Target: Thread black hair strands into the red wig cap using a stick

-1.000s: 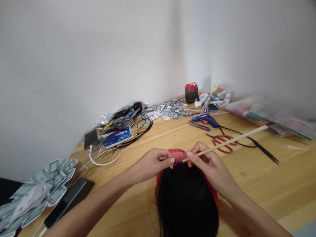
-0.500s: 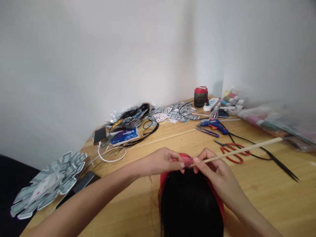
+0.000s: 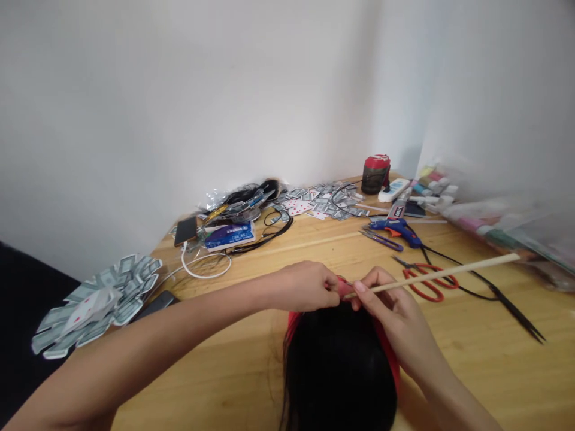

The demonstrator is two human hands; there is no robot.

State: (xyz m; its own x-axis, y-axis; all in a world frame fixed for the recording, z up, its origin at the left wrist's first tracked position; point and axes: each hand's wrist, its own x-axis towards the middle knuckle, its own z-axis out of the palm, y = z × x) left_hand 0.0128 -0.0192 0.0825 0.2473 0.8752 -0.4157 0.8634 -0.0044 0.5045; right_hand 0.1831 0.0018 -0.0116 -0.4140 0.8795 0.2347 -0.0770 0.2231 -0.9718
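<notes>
A long pale wooden stick is pinched in my right hand, thumb on top, its thin tip pointing left and its thick end out to the right. The tip meets a small pinkish-red piece at the top of a mass of straight black hair. Red material shows along the hair's edges. My left hand is closed with fingertips pressed at the pinkish-red piece; what lies between them is hidden. Both hands are close together over the hair's upper edge.
Red-handled pliers, black tweezers, a blue glue gun and purple snips lie right. Behind are scattered playing cards and a power strip. Left are a tissue pack, phone and fanned card piece.
The view has shifted slightly. My left hand has turned so its knuckles sit higher and its fingers curl closer to the stick's tip. My right hand keeps its pinch on the stick.
</notes>
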